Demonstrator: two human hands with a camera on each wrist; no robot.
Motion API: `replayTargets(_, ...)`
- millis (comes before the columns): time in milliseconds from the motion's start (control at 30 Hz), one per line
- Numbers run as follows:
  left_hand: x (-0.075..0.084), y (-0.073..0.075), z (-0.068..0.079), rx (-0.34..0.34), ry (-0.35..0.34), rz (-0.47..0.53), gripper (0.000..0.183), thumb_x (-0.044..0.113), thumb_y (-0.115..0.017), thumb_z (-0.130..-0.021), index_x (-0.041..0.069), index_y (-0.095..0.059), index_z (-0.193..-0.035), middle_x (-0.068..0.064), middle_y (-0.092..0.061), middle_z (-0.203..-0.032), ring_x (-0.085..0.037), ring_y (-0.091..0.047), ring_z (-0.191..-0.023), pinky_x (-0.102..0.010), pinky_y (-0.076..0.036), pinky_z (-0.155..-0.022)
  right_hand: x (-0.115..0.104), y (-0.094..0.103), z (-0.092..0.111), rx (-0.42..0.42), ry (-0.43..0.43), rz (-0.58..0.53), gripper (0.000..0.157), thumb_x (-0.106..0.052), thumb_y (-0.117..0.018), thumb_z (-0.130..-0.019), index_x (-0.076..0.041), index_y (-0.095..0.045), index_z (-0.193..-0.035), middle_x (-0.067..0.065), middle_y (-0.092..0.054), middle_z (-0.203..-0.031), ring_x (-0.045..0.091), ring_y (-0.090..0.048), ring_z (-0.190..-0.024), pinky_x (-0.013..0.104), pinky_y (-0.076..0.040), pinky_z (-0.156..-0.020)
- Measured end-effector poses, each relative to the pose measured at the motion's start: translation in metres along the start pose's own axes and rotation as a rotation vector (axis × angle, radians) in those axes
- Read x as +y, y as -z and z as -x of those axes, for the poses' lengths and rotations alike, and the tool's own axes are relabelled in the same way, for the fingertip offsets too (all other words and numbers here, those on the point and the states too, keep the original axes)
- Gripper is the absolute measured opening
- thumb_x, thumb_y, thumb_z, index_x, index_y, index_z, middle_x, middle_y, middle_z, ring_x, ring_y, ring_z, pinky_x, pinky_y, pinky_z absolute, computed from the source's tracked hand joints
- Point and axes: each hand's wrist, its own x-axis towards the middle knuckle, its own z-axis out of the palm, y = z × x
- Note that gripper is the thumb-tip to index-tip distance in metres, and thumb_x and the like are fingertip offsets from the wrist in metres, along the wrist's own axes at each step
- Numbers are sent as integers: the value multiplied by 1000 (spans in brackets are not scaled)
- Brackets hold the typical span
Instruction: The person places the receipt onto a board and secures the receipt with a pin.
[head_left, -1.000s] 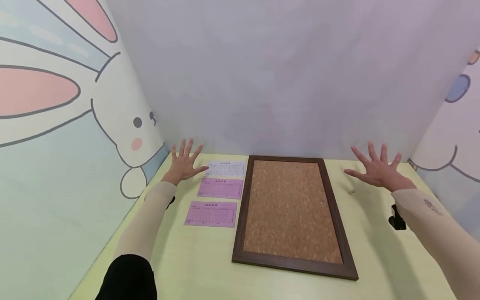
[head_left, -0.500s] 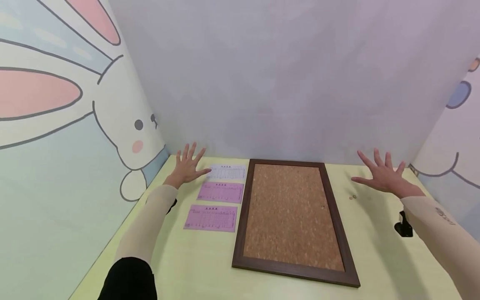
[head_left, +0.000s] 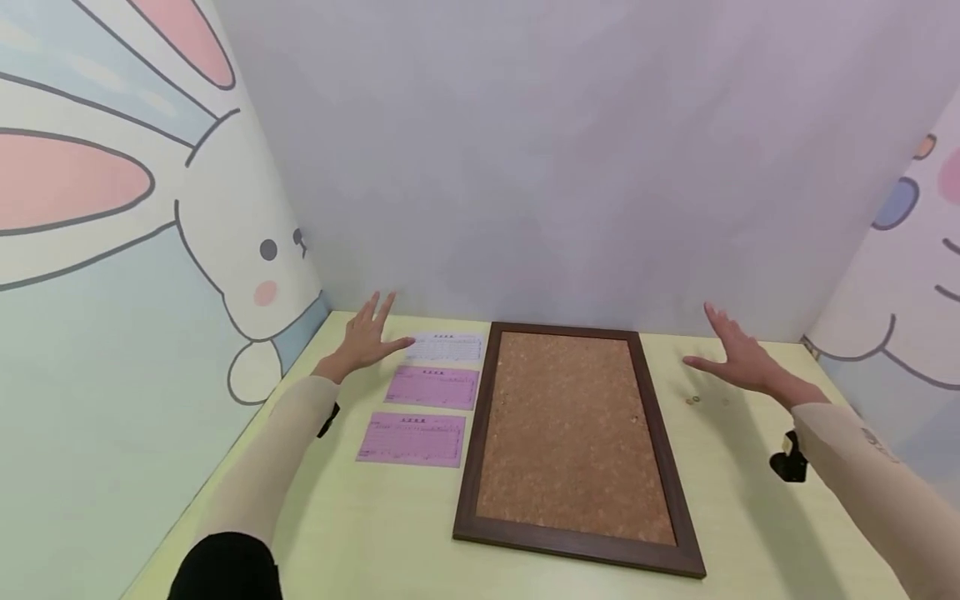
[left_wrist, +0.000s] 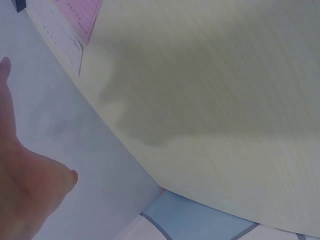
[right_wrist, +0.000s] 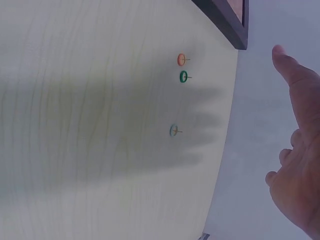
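My left hand hovers over the table's back left, thumb out toward a white printed slip; it holds nothing. Two pink printed slips, one behind the other, lie in a column with the white one. To their right a cork board in a dark brown frame lies flat. My right hand, raised with fingers straight and thumb apart, holds nothing. Under it in the right wrist view lie three thumbtacks: an orange one, a green one and a pale clear one.
The pale yellow table meets a plain grey-lilac back wall. Side walls carry cartoon drawings, a rabbit on the left and another figure on the right.
Both hands have turned from palms spread wide to a more sideways pose, with fingers closer together. The slips, board and thumbtacks stay where they were; the head view has shifted slightly.
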Motion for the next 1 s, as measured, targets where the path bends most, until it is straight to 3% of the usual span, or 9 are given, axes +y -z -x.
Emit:
replayTargets(167, 7, 7, 1, -50, 20, 117, 114, 51, -72, -88, 15, 3, -165, -24, -7, -171, -51, -13, -155, -75, -15, -117, -1, -2, 0, -20, -5, -91, 107, -41, -63, -100, -17, 22, -160, 28, 17, -166, 64, -2, -148, 80, -17, -108)
replayTargets(367, 12, 12, -2, -116, 12, 248, 104, 48, -69, -93, 12, -4, -165, -26, -18, -168, -49, -22, -153, -70, -23, -118, -7, -10, 2, -38, -21, -148, 104, -39, -61, -102, -20, 23, -160, 28, 9, -168, 66, -21, -142, 80, -28, -103)
replayTargets(633, 10, 5, 1, -187, 110, 345, 98, 48, -67, -95, 17, -7, -166, -27, -31, -162, -46, -28, -150, -69, -27, -117, -18, -30, 4, -54, 34, -216, 92, -29, -59, -104, -10, 9, -164, 44, -25, -156, 64, -39, -135, 73, -43, -97)
replayTargets(800, 7, -1, 0, -230, 124, 355, 100, 46, -70, -94, 16, -8, -166, -26, -33, -161, -45, -32, -149, -67, -30, -116, -24, -43, 3, -91, 48, -250, 83, -29, -57, -106, -3, -3, -164, 40, -44, -147, 58, -53, -128, 63, -52, -90)
replayTargets(1000, 4, -5, -2, -233, 117, 381, 100, 34, -78, -90, 11, -14, -165, -27, -38, -157, -46, -40, -145, -64, -37, -113, -27, -53, -7, -147, 44, -287, 77, -29, -57, -106, 4, -14, -161, 39, -51, -141, 57, -54, -126, 45, -59, -76)
